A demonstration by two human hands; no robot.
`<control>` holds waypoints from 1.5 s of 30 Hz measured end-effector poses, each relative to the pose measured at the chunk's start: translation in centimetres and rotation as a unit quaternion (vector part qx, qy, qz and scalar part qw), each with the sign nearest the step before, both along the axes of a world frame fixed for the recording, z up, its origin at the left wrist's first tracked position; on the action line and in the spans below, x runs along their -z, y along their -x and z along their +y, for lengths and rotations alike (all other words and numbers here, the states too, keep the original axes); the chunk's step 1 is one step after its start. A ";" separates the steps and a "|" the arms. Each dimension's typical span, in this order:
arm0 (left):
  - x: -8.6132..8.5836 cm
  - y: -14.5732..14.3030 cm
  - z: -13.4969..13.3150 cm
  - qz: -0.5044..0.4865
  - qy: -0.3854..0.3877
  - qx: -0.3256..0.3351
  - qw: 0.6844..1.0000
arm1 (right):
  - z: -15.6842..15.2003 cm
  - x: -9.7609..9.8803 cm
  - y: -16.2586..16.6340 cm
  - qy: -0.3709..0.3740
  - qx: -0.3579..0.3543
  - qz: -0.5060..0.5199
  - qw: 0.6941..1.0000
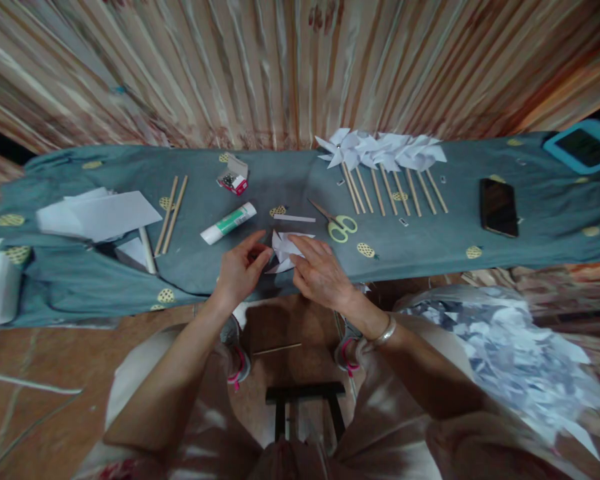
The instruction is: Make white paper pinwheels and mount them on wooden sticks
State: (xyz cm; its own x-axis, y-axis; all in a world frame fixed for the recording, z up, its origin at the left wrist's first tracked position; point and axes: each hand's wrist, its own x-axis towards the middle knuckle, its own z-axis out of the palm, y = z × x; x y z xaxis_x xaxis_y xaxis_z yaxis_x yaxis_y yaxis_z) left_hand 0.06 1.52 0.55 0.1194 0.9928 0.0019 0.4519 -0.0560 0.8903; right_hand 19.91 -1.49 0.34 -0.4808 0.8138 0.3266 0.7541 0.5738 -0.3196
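Currently, I see the right hand (321, 270) splayed over folded paper (281, 248). Left hand (237, 270) curls beside it; grip unclear.

Silver-toned bangle (386, 331) circled the wrist (366, 313) just behind the right hand (323, 270). Pale, loose trousers (150, 363) lay below it and the left hand (243, 267). Grey shoes (239, 353) with bright pink trim (239, 375) showed between. Dark reddish top (286, 461) sat farthest back, details blurred
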 end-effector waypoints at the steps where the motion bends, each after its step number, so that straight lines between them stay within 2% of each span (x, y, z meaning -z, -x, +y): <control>1: 0.1 0.1 0.1 -0.008 0.003 -0.001 1.000 | 0.0 0.0 0.1 -0.001 0.000 0.002 1.000; 4: 0.1 0.0 0.2 -0.071 0.029 -0.012 0.997 | 0.2 0.0 0.2 0.006 0.018 0.031 0.999; 6: -0.1 -0.4 0.1 -0.142 0.075 -0.026 0.987 | 0.4 0.2 0.2 0.020 0.038 0.062 0.997; 11: -1.4 -2.1 -1.0 -0.329 0.221 -0.063 0.916 | 0.8 0.5 0.4 0.029 0.068 0.122 0.990; 14: -1.8 -2.8 -1.3 -0.390 0.238 -0.077 0.886 | 0.7 0.2 0.8 0.003 0.074 0.101 0.992; 17: -2.0 -2.9 -1.2 -0.415 0.233 -0.093 0.874 | 0.4 -0.4 1.1 -0.021 0.066 0.067 0.995; 23: -2.0 -2.9 -0.6 -0.419 0.207 -0.109 0.877 | 0.1 -1.3 1.3 -0.024 0.053 0.093 0.994; 29: -1.6 -3.0 -0.1 -0.409 0.187 -0.112 0.886 | 0.4 -1.3 1.4 -0.038 0.056 0.153 0.986; 34: -1.6 -3.0 0.1 -0.399 0.175 -0.122 0.892 | 0.6 -1.4 1.5 -0.035 0.050 0.160 0.985; 39: -1.6 -3.0 0.1 -0.397 0.161 -0.117 0.896 | 0.3 -2.4 1.7 -0.038 0.056 0.176 0.982; 43: -1.6 -2.9 0.3 -0.393 0.166 -0.125 0.896 | 0.6 -3.4 0.8 -0.019 0.082 0.231 0.969; 45: -1.6 -2.9 0.4 -0.391 0.169 -0.133 0.895 | 1.3 -3.3 0.0 -0.009 0.121 0.277 0.953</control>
